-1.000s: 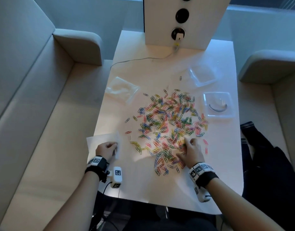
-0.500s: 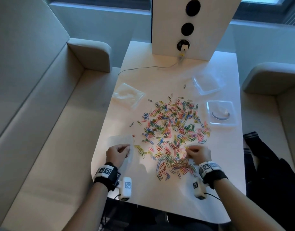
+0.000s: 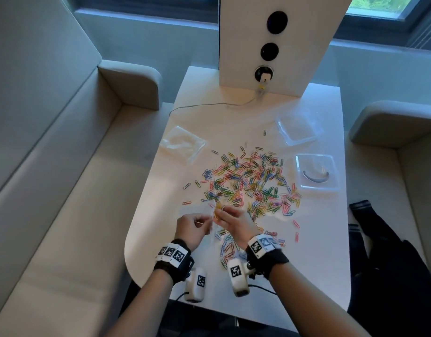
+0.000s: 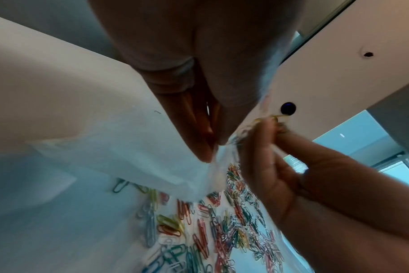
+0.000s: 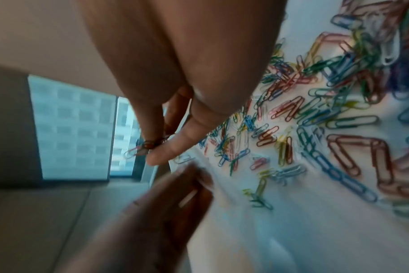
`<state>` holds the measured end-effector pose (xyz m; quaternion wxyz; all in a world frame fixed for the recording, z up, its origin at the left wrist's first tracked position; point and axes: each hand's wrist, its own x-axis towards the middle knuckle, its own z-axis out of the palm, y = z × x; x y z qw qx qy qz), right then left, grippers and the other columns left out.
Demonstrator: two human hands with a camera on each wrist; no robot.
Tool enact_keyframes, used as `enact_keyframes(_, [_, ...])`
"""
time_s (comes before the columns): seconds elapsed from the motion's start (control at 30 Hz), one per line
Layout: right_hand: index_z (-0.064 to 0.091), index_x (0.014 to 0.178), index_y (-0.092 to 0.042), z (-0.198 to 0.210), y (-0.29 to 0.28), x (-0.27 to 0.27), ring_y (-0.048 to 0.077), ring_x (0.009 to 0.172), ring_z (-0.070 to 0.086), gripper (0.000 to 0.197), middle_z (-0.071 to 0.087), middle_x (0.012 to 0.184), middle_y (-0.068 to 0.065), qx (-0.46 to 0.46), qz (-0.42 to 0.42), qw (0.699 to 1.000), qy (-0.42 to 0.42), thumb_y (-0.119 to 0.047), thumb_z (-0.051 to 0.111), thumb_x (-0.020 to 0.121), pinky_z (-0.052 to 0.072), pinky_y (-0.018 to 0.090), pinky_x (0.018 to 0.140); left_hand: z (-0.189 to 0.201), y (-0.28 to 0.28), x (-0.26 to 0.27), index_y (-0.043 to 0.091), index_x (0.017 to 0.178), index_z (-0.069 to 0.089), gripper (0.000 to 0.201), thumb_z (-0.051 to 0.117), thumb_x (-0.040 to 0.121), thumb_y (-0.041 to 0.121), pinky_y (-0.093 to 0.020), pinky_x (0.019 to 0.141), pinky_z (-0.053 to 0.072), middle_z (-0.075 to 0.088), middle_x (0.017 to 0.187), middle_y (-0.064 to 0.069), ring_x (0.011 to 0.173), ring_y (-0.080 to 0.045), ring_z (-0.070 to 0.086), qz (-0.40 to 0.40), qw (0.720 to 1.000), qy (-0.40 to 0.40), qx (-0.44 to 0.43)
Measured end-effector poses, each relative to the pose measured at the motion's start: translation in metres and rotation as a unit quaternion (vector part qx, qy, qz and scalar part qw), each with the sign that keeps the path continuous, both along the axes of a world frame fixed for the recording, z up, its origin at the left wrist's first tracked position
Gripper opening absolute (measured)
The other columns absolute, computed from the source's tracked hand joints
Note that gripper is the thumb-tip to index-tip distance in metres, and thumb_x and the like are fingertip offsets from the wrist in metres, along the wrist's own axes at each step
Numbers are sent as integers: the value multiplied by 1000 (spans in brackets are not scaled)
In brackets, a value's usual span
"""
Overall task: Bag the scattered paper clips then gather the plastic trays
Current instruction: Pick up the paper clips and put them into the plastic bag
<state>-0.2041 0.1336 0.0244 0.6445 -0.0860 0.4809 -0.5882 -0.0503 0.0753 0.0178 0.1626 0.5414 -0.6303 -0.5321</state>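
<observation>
Several coloured paper clips [image 3: 248, 186] lie scattered over the middle of the white table [image 3: 316, 251]. My left hand [image 3: 204, 223] pinches the edge of a clear plastic bag [image 4: 128, 147] and holds it above the table's near left part. Right beside it, my right hand [image 3: 221, 211] pinches a small bunch of clips [image 5: 142, 147] at the bag's top edge. In the left wrist view the same bunch of clips [image 4: 268, 118] shows at my right fingertips. Two clear plastic trays sit at the right: one tray [image 3: 298, 128] farther back, the other tray [image 3: 316, 172] nearer, with a dark curved piece in it.
A stack of spare clear bags [image 3: 182, 144] lies at the table's left. A white upright panel [image 3: 270, 45] with round sockets stands at the far end, and a thin cable [image 3: 209, 105] runs from it. Beige sofa seats [image 3: 63, 203] flank the table, with dark clothing [image 3: 392, 251] at the right.
My left hand lifted the bag off the table and moved right. My right hand picked clips out of the pile and carried them left to the bag.
</observation>
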Motion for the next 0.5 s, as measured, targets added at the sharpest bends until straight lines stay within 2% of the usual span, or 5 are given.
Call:
enact_keyframes(0.1, [68, 99, 7, -13, -1, 7, 30, 89, 71, 18, 71, 96, 24, 40, 22, 989, 141, -5, 70, 87, 59, 32, 80, 5, -1, -6, 13, 94, 79, 12, 71, 86, 9, -29, 71, 61, 76, 79, 0, 68, -15, 73, 10, 1000, 8, -17])
enact_keyframes(0.17, [72, 96, -1, -18, -1, 6, 32, 89, 72, 14, 74, 94, 19, 58, 54, 973, 219, -12, 72, 87, 59, 35, 80, 7, -3, -9, 11, 95, 79, 13, 72, 85, 7, -31, 72, 62, 76, 85, -2, 72, -14, 73, 20, 1000, 10, -21])
enact_keyframes(0.33, [77, 81, -11, -9, -4, -3, 9, 62, 61, 11, 73, 74, 7, 96, 191, 889, 404, -15, 68, 87, 52, 26, 65, 7, -3, -13, 13, 94, 79, 12, 73, 85, 10, -33, 75, 62, 76, 81, -1, 69, -12, 73, -30, 999, 12, -20])
enact_keyframes(0.43, [68, 65, -9, -9, -12, -7, 12, 55, 50, 19, 60, 59, 3, 132, 230, 857, 443, -7, 62, 83, 44, 28, 58, 9, 2, -19, 15, 95, 79, 12, 73, 85, 13, -33, 77, 61, 76, 79, 2, 69, -12, 73, -63, 997, 18, -31])
enact_keyframes(0.5, [66, 70, -4, -8, -18, -8, 21, 63, 56, 12, 61, 66, 10, 159, 244, 855, 429, -1, 59, 80, 52, 39, 64, 10, 3, -22, 15, 96, 79, 13, 73, 85, 12, -33, 78, 61, 76, 81, 3, 70, -9, 72, -65, 997, 16, -38])
